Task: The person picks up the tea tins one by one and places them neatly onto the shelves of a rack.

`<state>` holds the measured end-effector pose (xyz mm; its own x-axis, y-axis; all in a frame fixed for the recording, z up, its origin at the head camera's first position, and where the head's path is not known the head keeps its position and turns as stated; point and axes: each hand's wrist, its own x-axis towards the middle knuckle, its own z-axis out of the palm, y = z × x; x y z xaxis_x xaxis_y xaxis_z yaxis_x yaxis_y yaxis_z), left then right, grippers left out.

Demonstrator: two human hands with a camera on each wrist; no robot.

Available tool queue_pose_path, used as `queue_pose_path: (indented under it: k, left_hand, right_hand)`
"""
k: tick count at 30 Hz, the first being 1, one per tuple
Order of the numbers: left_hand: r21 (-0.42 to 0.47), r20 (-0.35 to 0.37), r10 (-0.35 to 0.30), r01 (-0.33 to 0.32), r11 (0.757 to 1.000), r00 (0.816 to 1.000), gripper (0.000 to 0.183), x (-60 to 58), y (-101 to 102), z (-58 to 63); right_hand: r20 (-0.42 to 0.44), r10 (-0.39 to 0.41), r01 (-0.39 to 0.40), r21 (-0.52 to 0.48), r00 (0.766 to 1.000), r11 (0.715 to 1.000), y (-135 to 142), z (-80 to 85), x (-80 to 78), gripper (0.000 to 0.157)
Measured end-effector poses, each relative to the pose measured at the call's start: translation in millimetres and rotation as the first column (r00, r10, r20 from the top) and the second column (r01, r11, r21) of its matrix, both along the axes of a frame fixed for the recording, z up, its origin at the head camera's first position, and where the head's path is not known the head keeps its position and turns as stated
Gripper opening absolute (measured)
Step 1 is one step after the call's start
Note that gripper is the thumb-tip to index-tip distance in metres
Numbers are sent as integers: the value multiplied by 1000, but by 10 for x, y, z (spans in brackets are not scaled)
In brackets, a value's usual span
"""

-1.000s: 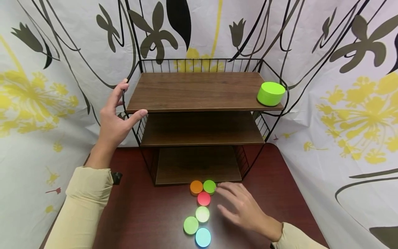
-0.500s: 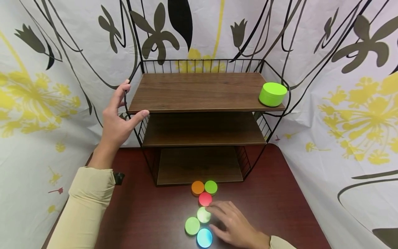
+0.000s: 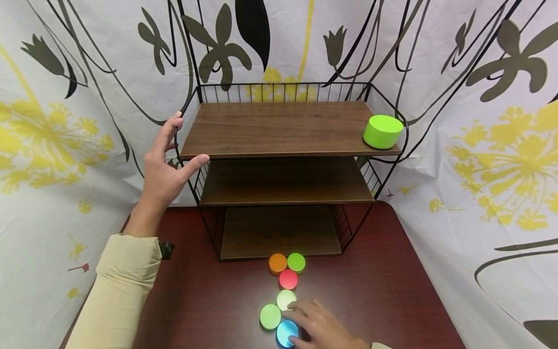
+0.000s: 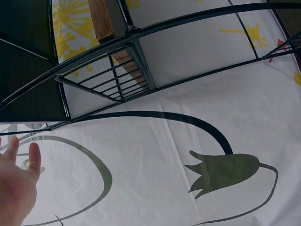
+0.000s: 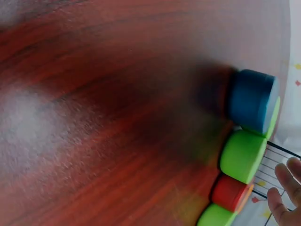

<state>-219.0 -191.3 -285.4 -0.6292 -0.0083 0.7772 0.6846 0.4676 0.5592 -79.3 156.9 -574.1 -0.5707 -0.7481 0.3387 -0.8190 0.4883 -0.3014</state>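
Observation:
A three-level rack with brown wooden shelves and a black wire frame stands at the back. My left hand is at its upper left side, thumb and fingers stretched apart around the wire edge. In the left wrist view, straight fingers show beside the frame. Low in the head view, my right hand reaches over the small round containers, thumb at the blue container and fingertips by the pale green container. A green container touches these on the left.
Beyond them, a red container, an orange container and another green container cluster before the bottom shelf. A larger lime-green lidded tub sits at the top shelf's right end. Patterned white cloth surrounds the dark red table.
My right hand has moved from beside the far green container down toward the near blue one. The left hand stays at the rack, and the containers keep their places.

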Motion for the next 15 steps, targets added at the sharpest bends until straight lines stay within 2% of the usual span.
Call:
queue_pose_path:
  k: [5,12,15]
  left_hand:
    - [0,3,0,0,1000,1000,67,-2,9,-4]
    - [11,5,-8,8,1000,1000,68,-8,11,-10]
    - [15,6,-11,11,1000,1000,68,-8,16,-9]
  right_hand:
    - [47,38,-40,42,998,998,17,-105,21,49]
    - [87,67,-79,151,994,985,47,-243,54,63]
    - [88,65,-79,165,994,983,45,-298,71,59]
